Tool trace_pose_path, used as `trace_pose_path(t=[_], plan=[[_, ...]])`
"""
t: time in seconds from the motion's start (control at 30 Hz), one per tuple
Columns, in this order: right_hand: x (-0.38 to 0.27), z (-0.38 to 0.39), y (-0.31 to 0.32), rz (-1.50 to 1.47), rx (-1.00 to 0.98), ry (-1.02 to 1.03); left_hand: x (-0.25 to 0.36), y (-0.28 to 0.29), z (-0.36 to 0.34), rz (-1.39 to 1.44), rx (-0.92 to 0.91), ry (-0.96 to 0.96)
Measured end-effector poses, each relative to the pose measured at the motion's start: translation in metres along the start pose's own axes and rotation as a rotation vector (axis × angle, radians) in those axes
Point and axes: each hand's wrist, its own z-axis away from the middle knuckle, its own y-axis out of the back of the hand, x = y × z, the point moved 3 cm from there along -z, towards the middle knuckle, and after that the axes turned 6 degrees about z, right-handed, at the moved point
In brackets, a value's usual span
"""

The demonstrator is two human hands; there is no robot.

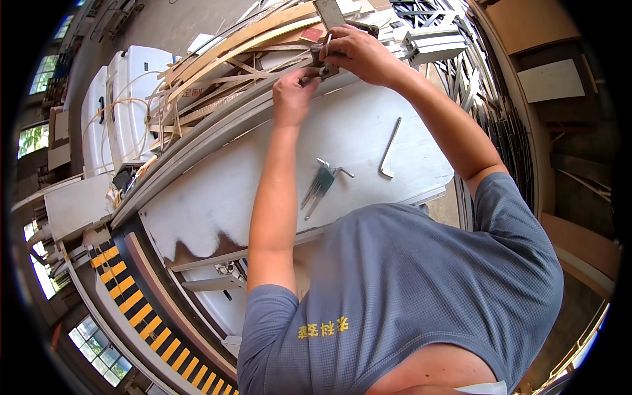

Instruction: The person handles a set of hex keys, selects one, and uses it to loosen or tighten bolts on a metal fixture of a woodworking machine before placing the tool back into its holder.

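Note:
My two hands meet at the far edge of a grey metal tabletop, at a small dark metal fitting [325,68] below an upright flat plate [328,13]. My left hand [291,97] is closed, its thumb and fingertips pinched at the fitting's near left side; what they pinch is hidden. Bent over the fitting from the right, my right hand [361,54] has its fingers curled in on it. A thin shiny piece shows beside those fingers. Nearer me on the tabletop [230,171] lie a holder of hex keys [321,182] and a loose L-shaped hex key [391,148].
A long metal rail [197,141] borders the table's far side. Wood strips [243,39] pile up behind it, and metal profiles [438,46] at the far right. White cabinets [131,99] stand far left. Yellow-black striping [141,319] runs along the near left.

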Motion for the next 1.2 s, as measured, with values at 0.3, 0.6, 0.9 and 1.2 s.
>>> trace_pose_path(t=[0.3, 0.6, 0.9, 1.2], plan=[[0.000, 0.003, 0.003, -0.056, 0.009, 0.024, 0.002, -0.002, -0.004, 0.045, -0.060, 0.116], [-0.013, -0.002, 0.008, 0.098, 0.045, 0.089, 0.002, 0.001, -0.006, -0.054, -0.055, 0.007], [-0.001, 0.001, -0.002, -0.008, 0.059, -0.013, -0.003, 0.000, -0.004, -0.035, -0.046, -0.072], [-0.008, 0.002, 0.000, 0.045, 0.077, 0.055, -0.017, 0.003, 0.000, 0.129, -0.071, 0.056]])
